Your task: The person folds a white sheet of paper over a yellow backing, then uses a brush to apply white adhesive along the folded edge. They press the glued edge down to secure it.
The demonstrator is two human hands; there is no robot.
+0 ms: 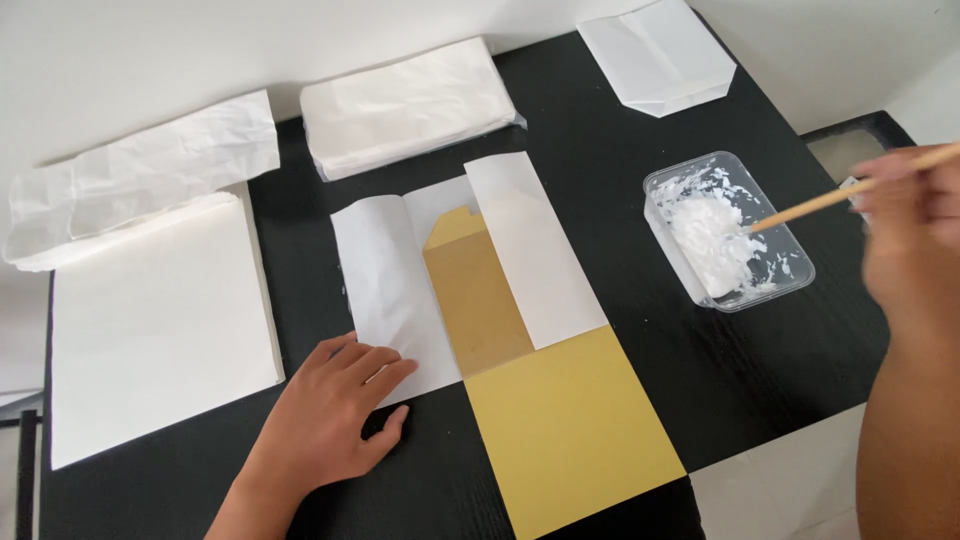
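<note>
Head camera looks down on a black table (620,140). Nearest, the left hand (335,415) lies flat, palm down, fingers together and thumb spread, pressing the lower left corner of a white folded sheet (385,280). That sheet lies at the table's middle, its two side flaps turned inward but not yet meeting, so a tan cardboard strip (478,300) shows between them; the right flap (530,250) sits over the strip's edge and looks slightly raised. A yellow card (570,430) continues from under the strip toward the near edge and overhangs it a little.

To the right, the right hand (915,225) is blurred; it seems closed around a thin wooden stick (850,190), though I cannot tell the exact grip. The stick's tip rests in white paste inside a clear plastic tub (730,230), which is smeared on its walls.

Risks, as I judge them: paste could drip from the stick onto the dark table or on the paper's outer face while crossing over; too much would wrinkle the thin sheet; and if the left hand lifts, the flaps may spring open and shift off the strip.

Farther left lies a stack of white sheets (160,320), beyond it a crumpled white bag (140,175), a pile of flat bags (410,105), and one finished bag (660,55) at the far right.
</note>
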